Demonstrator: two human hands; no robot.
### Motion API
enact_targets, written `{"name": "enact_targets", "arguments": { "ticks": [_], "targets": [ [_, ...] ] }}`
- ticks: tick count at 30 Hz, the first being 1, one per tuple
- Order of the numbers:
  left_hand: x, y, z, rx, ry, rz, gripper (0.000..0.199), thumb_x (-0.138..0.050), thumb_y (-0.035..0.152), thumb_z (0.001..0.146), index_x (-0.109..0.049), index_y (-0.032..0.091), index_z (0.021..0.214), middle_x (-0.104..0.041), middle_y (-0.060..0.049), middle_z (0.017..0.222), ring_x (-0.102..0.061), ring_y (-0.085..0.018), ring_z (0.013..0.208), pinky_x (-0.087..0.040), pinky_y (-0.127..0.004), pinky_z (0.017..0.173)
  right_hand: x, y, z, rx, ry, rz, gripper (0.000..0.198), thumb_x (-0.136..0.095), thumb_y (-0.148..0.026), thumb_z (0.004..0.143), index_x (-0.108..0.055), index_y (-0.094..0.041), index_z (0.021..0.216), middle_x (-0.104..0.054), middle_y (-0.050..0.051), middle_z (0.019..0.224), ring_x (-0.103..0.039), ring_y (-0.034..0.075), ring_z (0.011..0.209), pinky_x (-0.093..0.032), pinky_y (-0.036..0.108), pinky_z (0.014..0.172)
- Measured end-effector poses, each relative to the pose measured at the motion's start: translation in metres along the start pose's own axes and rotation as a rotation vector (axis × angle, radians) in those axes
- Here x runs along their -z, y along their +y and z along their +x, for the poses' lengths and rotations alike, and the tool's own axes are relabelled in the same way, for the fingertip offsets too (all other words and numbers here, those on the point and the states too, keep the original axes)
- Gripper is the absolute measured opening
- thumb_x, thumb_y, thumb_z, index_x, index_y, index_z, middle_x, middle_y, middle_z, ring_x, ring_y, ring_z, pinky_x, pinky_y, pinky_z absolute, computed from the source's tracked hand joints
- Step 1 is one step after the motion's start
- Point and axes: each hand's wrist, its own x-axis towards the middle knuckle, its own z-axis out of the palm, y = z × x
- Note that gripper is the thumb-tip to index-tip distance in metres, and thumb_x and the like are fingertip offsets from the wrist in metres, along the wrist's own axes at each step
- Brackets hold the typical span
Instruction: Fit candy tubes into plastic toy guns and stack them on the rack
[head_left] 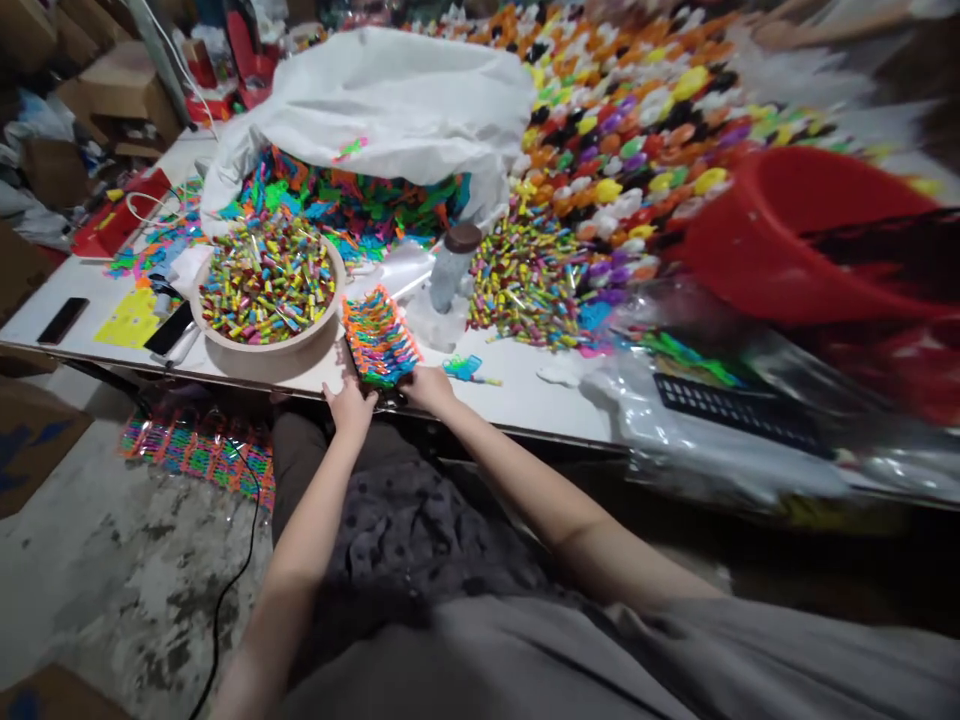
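Note:
A narrow black rack [381,340] packed with rows of small orange, blue and green plastic pieces lies at the table's front edge. My left hand [351,408] grips its near left corner, thumb toward the middle. Around the near right corner, the fingers of my right hand [429,390] are closed and partly hidden. Left of the rack stands a round basin [335,300] heaped with short, multicoloured capped tubes. Just right of my right hand lie a small blue-green plastic piece [463,367] and a loose tube.
Behind the rack are a white sack [405,95] spilling plastic pieces, a brown-lidded jar [450,270] and a pile of tubes [529,285]. A red tub [757,250], clear bags and an empty black rack [739,412] are right. Phones [63,320] lie left; another person's arm [825,25] shows far right.

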Motion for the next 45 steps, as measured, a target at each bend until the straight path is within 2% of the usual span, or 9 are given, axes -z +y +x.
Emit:
{"name": "enact_targets", "arguments": {
  "ticks": [13,18,22,26,31,34,38,41,45],
  "targets": [
    [-0.01,-0.002,0.003,0.002,0.001,-0.008,0.023,-0.055,0.025,0.083,-0.059,0.018,0.104,-0.071,-0.006,0.1,-0.065,-0.021,0.096,-0.013,-0.048,0.12,0.01,0.007,-0.006,0.019,-0.131,-0.044,0.023,-0.05,-0.024,0.087,-0.066,-0.013,0.099,-0.07,0.012,0.091,-0.063,0.024,0.091,-0.037,0.037,0.091],
    [0.0,-0.011,-0.007,0.01,0.055,-0.095,0.009,-0.052,0.027,0.084,-0.054,0.021,0.078,-0.068,0.0,0.079,-0.064,-0.016,0.078,-0.021,-0.047,0.117,0.025,0.056,-0.032,-0.129,0.196,-0.063,0.038,-0.049,-0.028,0.087,-0.055,-0.016,0.123,-0.058,0.016,0.124,-0.051,0.031,0.111,-0.037,0.042,0.09],
    [0.01,-0.004,-0.03,-0.031,0.189,-0.181,0.014,-0.048,0.029,0.085,-0.049,0.022,0.074,-0.071,-0.003,0.092,-0.065,-0.015,0.093,-0.027,-0.042,0.116,0.021,0.11,-0.041,-0.315,0.191,-0.006,0.037,-0.05,-0.028,0.084,-0.058,-0.014,0.117,-0.06,0.017,0.115,-0.05,0.032,0.107,-0.037,0.044,0.088],
    [0.008,0.013,-0.062,-0.122,-0.137,-0.258,0.011,-0.049,0.029,0.083,-0.053,0.022,0.075,-0.072,-0.004,0.095,-0.066,-0.016,0.095,-0.032,-0.042,0.114,0.016,0.125,-0.053,-0.323,0.158,0.496,0.027,-0.05,-0.034,0.084,-0.059,-0.016,0.101,-0.064,0.009,0.088,-0.056,0.021,0.081,-0.044,0.035,0.078],
    [-0.018,0.04,-0.082,-0.028,-0.573,-0.509,0.035,-0.051,0.039,0.082,-0.06,0.019,0.109,-0.067,-0.009,0.117,-0.062,-0.022,0.11,-0.048,-0.038,0.1,0.009,0.066,-0.097,0.061,0.041,0.904,0.017,-0.058,-0.037,0.082,-0.061,-0.023,0.091,-0.065,0.003,0.084,-0.059,0.016,0.073,-0.048,0.031,0.073],
    [-0.031,0.049,-0.082,0.145,-0.465,-0.507,0.036,-0.042,0.041,0.086,-0.064,0.015,0.1,-0.07,-0.011,0.106,-0.064,-0.025,0.105,-0.051,-0.039,0.094,0.014,0.041,-0.107,0.429,-0.064,0.79,0.025,-0.052,-0.024,0.084,-0.063,-0.023,0.107,-0.067,0.006,0.105,-0.061,0.019,0.099,-0.046,0.033,0.087],
    [-0.027,0.034,-0.08,-0.018,-0.371,-0.499,0.036,-0.039,0.041,0.09,-0.064,0.02,0.104,-0.069,-0.008,0.114,-0.062,-0.022,0.112,-0.048,-0.037,0.101,0.045,0.072,-0.074,0.673,-0.22,0.629,0.035,-0.039,-0.016,0.089,-0.064,-0.023,0.111,-0.069,0.004,0.105,-0.062,0.014,0.096,-0.043,0.029,0.09],
    [-0.013,-0.005,-0.081,-0.087,-0.282,-0.387,0.032,-0.04,0.041,0.089,-0.066,0.023,0.097,-0.07,-0.006,0.109,-0.064,-0.02,0.106,-0.047,-0.036,0.101,0.069,0.122,-0.022,0.331,0.091,0.375,0.038,-0.034,-0.015,0.087,-0.065,-0.02,0.109,-0.069,0.007,0.106,-0.06,0.019,0.1,-0.04,0.036,0.095],
    [0.003,-0.079,-0.083,0.201,-0.025,-0.161,0.032,-0.042,0.044,0.085,-0.065,0.022,0.091,-0.072,-0.007,0.098,-0.066,-0.022,0.098,-0.05,-0.038,0.096,0.08,0.172,0.052,-0.088,0.341,0.05,0.043,-0.042,-0.023,0.087,-0.055,-0.013,0.127,-0.058,0.014,0.124,-0.048,0.029,0.115,-0.034,0.044,0.098]
  ]
}}
